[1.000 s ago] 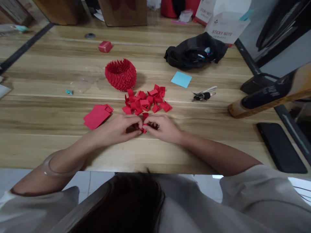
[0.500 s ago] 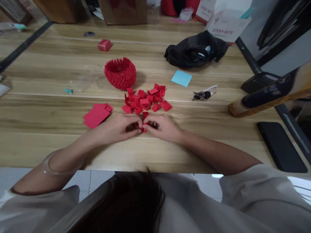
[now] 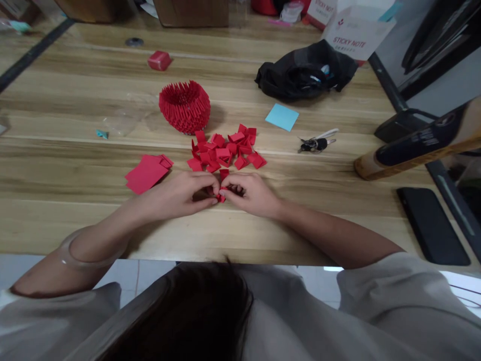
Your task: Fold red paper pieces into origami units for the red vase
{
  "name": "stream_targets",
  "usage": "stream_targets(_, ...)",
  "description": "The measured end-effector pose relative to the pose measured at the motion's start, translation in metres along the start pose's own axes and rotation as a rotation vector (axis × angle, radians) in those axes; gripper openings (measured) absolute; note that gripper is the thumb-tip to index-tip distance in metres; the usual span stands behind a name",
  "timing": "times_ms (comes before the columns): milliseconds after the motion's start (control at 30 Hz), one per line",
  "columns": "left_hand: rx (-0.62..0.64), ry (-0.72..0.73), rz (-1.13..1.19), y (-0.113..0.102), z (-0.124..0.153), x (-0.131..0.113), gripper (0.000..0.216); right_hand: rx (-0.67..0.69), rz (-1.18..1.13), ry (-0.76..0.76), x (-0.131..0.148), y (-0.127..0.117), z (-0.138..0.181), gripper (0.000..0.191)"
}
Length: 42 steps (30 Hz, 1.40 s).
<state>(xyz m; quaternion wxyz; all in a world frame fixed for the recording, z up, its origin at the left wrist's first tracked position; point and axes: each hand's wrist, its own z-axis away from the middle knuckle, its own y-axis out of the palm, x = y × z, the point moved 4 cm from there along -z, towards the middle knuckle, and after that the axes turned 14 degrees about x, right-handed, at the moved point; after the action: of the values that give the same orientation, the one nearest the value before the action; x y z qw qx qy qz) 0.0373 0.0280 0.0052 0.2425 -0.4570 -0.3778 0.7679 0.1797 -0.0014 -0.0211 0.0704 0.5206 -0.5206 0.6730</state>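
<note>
Closest in, over the front part of the wooden surface (image 3: 188,238), the left hand (image 3: 186,194) and right hand (image 3: 255,195) meet at a small red paper piece (image 3: 222,198). The fingers of both hands are pinching it, thumbs against the forefingers, the tips close together; the right hand's other fingers are curled in. Most of the piece is covered, so its exact fold cannot be told, but it looks partly worked and not yet finished. A red scrap (image 3: 224,174) shows just beyond the fingertips; whether it belongs to the same piece is unclear.

Off to the right lies a dark phone (image 3: 432,225). Past the left wrist, a few flat red sheets (image 3: 146,174) overlap, apparently unfolded and so probably still to be used.

Just beyond the hands is a loose heap of red pieces (image 3: 224,155), many bent or folded: a fair share of the small work seems done, though these are not joined to anything. Behind the heap stands a red bowl (image 3: 186,113) built from many pointed paper pieces in rows, well advanced, its top ringed with points. Whether more rows are wanted cannot be told.

Farther off are a blue note (image 3: 282,117), a black bag (image 3: 304,75) and a red packet (image 3: 160,60).
</note>
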Motion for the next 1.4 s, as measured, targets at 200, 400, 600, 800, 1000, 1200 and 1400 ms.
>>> stream_targets(200, 0.005, 0.011, -0.007, 0.0002, 0.0003, -0.0005, 0.013, -0.003, 0.015, -0.003, -0.0001, 0.0000, 0.0006, 0.012)
stream_targets(400, 0.003, 0.016, -0.004, 0.0002, -0.0004, -0.0009, 0.012, -0.011, 0.019, -0.003, 0.0009, -0.0009, 0.0005, 0.012)
stream_targets(600, -0.001, 0.012, 0.003, -0.0002, -0.0005, -0.0010, 0.013, -0.024, 0.021, -0.015, 0.0010, -0.0011, 0.0007, 0.012)
stream_targets(800, 0.004, 0.019, -0.001, -0.0009, -0.0006, -0.0013, 0.012, -0.018, 0.019, 0.003, 0.0011, -0.0006, -0.0004, 0.012)
stream_targets(1000, -0.007, 0.003, -0.004, -0.0015, -0.0011, -0.0003, 0.013, -0.004, 0.021, 0.008, -0.0002, 0.0001, 0.0006, 0.012)
stream_targets(1200, -0.012, -0.002, 0.017, -0.0007, -0.0008, 0.0023, 0.014, -0.005, 0.025, 0.000, -0.0011, 0.0010, 0.0009, 0.012)
stream_targets(1400, -0.016, 0.007, 0.038, -0.0005, -0.0013, 0.0024, 0.012, -0.010, 0.018, 0.000, -0.0006, 0.0006, 0.0003, 0.011)
